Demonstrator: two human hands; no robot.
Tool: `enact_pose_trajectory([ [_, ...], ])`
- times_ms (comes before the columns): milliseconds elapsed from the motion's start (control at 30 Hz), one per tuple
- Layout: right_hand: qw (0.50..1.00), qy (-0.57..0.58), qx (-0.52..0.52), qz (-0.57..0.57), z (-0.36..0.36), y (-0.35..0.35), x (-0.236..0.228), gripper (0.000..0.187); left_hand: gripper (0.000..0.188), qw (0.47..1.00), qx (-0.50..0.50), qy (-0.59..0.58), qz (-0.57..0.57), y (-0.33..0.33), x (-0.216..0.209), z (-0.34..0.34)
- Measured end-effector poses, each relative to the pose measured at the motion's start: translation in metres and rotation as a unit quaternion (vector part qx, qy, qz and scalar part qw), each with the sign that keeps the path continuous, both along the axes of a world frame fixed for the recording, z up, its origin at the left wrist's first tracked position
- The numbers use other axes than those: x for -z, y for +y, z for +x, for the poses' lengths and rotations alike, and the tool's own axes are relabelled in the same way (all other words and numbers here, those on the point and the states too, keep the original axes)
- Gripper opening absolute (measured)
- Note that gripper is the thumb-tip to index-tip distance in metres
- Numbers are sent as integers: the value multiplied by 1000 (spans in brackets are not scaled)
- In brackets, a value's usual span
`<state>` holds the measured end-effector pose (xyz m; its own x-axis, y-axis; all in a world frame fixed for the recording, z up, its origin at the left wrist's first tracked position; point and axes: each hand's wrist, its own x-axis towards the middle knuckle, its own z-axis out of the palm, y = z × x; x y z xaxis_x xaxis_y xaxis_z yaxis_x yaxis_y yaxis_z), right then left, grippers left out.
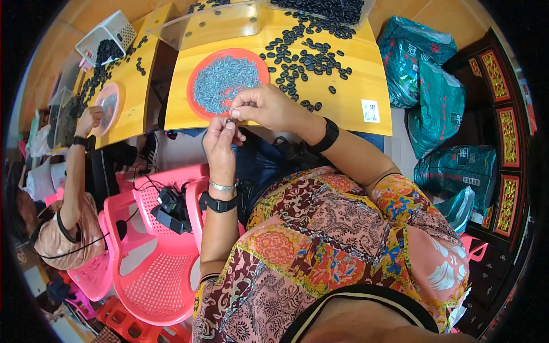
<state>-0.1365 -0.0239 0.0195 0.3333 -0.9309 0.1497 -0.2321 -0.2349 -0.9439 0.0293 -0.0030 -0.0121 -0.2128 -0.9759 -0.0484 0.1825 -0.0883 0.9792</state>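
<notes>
Small round black plastic piece (230,120), upper centre: my left grip (221,136) pinched it, seemingly light, stiff, best rim-held; my right grip (258,106) was closed, contents unclear.

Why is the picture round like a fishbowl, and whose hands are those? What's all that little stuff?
It looks round because a wide fisheye camera, worn on a person's head, looks down. There's no robot here: the left hand and right hand belong to that person. On the yellow table sits a round red plate heaped with small grey pieces, and many black oval pieces lie spread about. The left hand holds a small dark piece; the right fingertips are close over it, but whether they pinch something is too small to tell. The other hand, far left, is someone else's.
</notes>
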Motion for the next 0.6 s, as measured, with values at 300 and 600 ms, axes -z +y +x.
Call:
enact_pose_trajectory([
  [300, 1000, 24, -3, -1, 0, 1, -1, 16, 14, 1000, 4, -13, -3, 0, 1, 1],
  [600, 990, 111, -1, -92, -5, 3, -7, 12, 13, 998, 8, -64, -14, 2, 3, -2],
])
